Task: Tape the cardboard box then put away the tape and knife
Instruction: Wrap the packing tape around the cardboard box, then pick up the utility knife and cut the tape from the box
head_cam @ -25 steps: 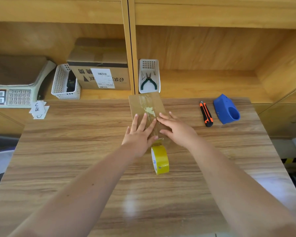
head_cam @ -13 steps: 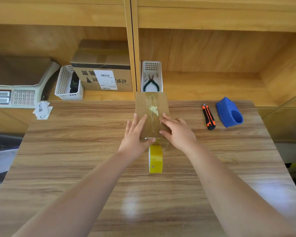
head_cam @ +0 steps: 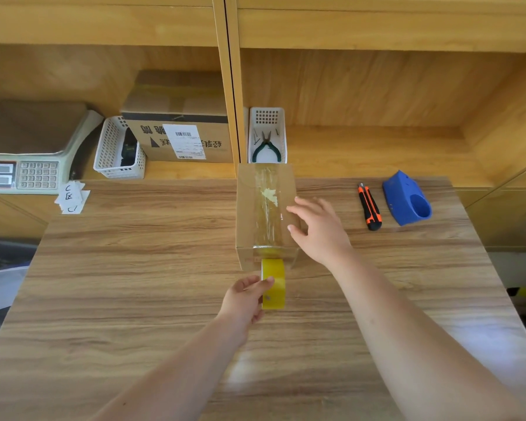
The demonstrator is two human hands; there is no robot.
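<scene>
Cardboard box (head_cam: pixel 257 208) sits at the far middle of the counter (head_cam: pixel 134 268), long side running away from me. A clear strip of tape runs down its top seam and over the near edge, glossy, with a pale torn patch under it near the far end.

Change: half a second ago both my hands were flat on the lid pressing the strip down. Now my left hand (head_cam: pixel 245 299) has dropped off the box to the yellow tape roll (head_cam: pixel 273 282), thumb and fingers pinched on its left side. The roll stands on edge just in front of the box's near face, strip looks still joined to it. My right hand (head_cam: pixel 318 227) has lifted off the lid, fingers spread wide, holding nothing, at the box's right edge and angled toward the right.

My read: smoothing is done, cutting comes next. The orange-black knife (head_cam: pixel 369 206) lies untouched at far right, blue dispenser (head_cam: pixel 407 199) just beyond it. Nothing put away yet.
</scene>
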